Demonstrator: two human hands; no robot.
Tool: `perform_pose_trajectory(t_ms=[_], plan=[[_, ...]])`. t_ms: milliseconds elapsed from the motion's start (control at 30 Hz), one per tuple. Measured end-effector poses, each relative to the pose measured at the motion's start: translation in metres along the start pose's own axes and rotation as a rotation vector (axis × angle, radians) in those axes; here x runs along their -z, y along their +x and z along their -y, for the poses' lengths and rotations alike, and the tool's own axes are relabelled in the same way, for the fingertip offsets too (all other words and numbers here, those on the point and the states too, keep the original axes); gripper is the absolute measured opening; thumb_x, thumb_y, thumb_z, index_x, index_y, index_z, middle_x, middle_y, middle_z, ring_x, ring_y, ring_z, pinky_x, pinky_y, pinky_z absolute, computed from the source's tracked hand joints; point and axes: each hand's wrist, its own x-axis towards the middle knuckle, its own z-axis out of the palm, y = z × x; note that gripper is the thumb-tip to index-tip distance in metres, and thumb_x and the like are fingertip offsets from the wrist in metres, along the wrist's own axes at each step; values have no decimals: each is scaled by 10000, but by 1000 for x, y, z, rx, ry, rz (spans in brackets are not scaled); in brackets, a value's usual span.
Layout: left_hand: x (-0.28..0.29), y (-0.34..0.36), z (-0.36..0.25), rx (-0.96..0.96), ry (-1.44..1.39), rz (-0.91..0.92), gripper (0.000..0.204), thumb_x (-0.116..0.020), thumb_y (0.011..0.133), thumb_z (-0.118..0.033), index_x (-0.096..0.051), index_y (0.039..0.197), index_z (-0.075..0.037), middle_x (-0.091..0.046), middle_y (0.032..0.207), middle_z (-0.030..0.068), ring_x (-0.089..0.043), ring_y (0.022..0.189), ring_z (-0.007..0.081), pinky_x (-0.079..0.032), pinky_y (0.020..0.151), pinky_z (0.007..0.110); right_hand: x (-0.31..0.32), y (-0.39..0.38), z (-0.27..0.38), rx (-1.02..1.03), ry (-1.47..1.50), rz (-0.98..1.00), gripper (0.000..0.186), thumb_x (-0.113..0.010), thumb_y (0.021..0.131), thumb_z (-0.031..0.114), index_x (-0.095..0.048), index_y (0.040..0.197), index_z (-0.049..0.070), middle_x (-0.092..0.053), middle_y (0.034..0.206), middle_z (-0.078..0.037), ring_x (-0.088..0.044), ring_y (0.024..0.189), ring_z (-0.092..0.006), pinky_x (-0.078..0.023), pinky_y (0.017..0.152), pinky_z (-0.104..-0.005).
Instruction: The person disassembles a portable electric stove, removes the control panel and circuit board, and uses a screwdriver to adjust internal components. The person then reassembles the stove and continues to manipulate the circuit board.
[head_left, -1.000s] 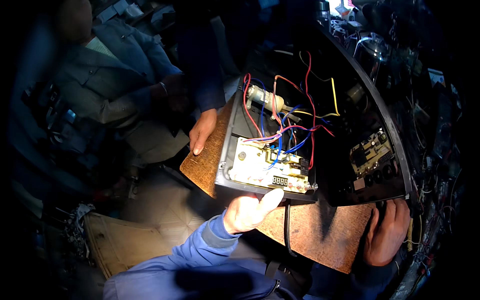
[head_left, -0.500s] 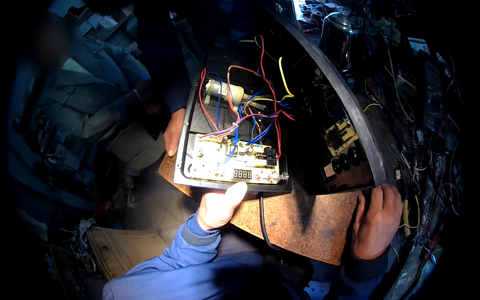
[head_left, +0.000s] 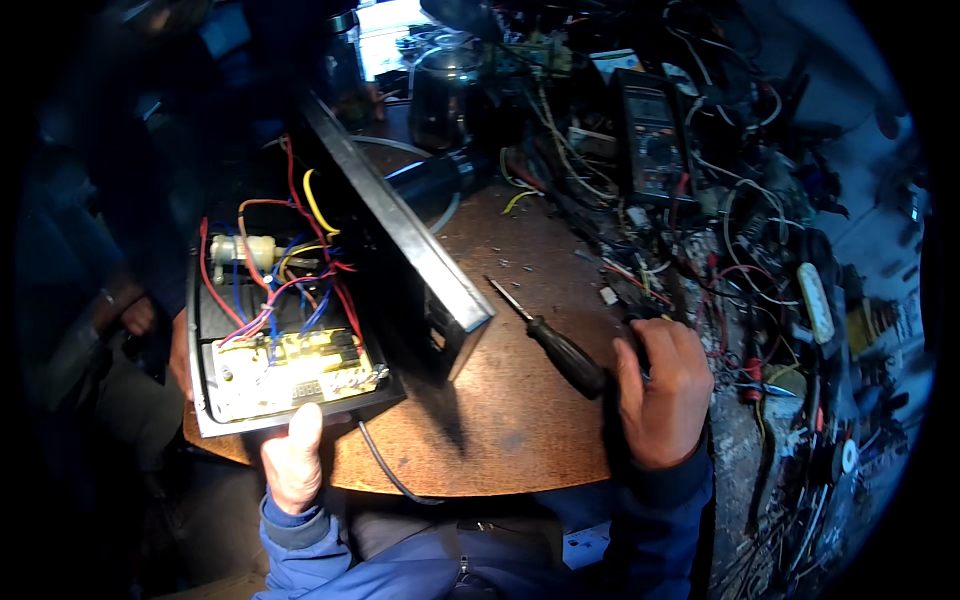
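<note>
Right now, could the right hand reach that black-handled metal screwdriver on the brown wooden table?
Probably yes: the bare right hand is just right of the black-handled metal screwdriver, close to its handle, and nothing visible blocks the gap between them.

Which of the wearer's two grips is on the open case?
The left grip, thumb at the front rim of the black case, by the circuit board. The right grip is apart, beside the screwdriver.

Black casing, seemingly pale-yellow circuit board
</note>
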Motion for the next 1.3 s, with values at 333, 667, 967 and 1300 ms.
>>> perform_pose_trajectory(t_ms=[333,667,967,1300], plan=[[6,4,11,-30,52,10,543,-623,1017,-294,-458,1429,18,-621,1298,158,-662,1113,264,-583,866,388,25,-26,-26,-165,-141,-28,189,-739,855,87,-686,1016,4,-635,901,-183,-640,847,-392,-511,713,-468],[-2,9,5,-13,18,-13,533,-657,998,-278,-475,1419,-5,-618,1296,128,-659,1101,241,-590,841,382,-16,-27,16,53,16,171,350,-811,796,185,-664,1051,-5,-601,905,-150,-612,867,-335,-513,713,-427],[4,15,19,-53,-72,-42,540,-630,1021,-326,-486,1416,13,-653,1246,133,-682,1004,221,-563,834,334,-28,-19,11,50,138,-33,231,-769,839,154,-627,938,2,-596,892,-145,-613,856,-318,-515,726,-427],[6,24,22,-62,-46,-2,542,-632,1015,-378,-493,1395,-17,-675,1210,117,-687,1007,228,-543,828,325,-52,-9,9,26,-31,-47,233,-764,844,196,-646,919,9,-600,879,-140,-601,859,-318,-521,740,-425]])
